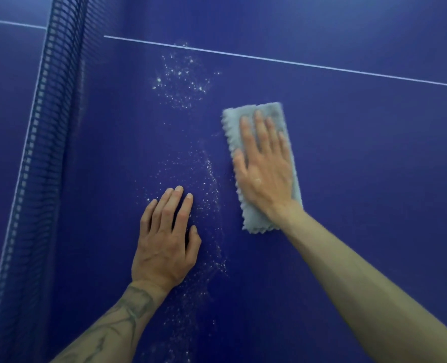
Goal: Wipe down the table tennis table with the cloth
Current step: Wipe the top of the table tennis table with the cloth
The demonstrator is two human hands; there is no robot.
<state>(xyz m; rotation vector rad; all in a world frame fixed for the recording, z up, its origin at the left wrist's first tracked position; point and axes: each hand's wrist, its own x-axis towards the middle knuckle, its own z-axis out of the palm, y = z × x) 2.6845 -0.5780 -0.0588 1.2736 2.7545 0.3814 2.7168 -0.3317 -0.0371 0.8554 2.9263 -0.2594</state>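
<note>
A folded light-grey cloth [232,132] lies flat on the dark blue table tennis table [361,158]. My right hand [264,163] presses on the cloth with straight, spread fingers. My left hand [164,239] rests flat on the bare table, to the left of the cloth and nearer to me. White dust or crumbs [183,77] are scattered in a band running from beyond the cloth down past my left hand.
The blue net [49,119] stands along the left side, with a white line at its foot. A thin white line [295,62] crosses the table beyond the cloth. Bare blue surface stretches to the right.
</note>
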